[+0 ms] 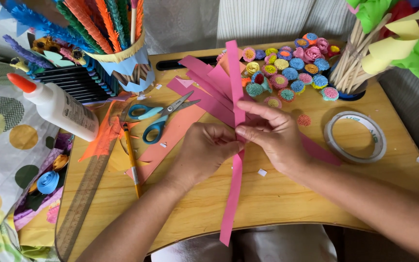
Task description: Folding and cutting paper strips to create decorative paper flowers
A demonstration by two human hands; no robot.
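Note:
A long pink paper strip (234,82) runs from the table's far side down past its near edge. Both hands pinch it at its middle: my left hand (204,148) from the left, my right hand (271,133) from the right, fingertips meeting on the strip. More pink strips (204,92) fan out beneath, lying on the wooden table (287,199).
Blue-handled scissors (158,116), a pencil (132,162) and a wooden ruler (86,194) lie to the left. A glue bottle (59,106) lies at the far left. Several small rolled paper flowers (289,68) sit behind, a tape roll (356,137) and a cup of sticks (352,65) to the right.

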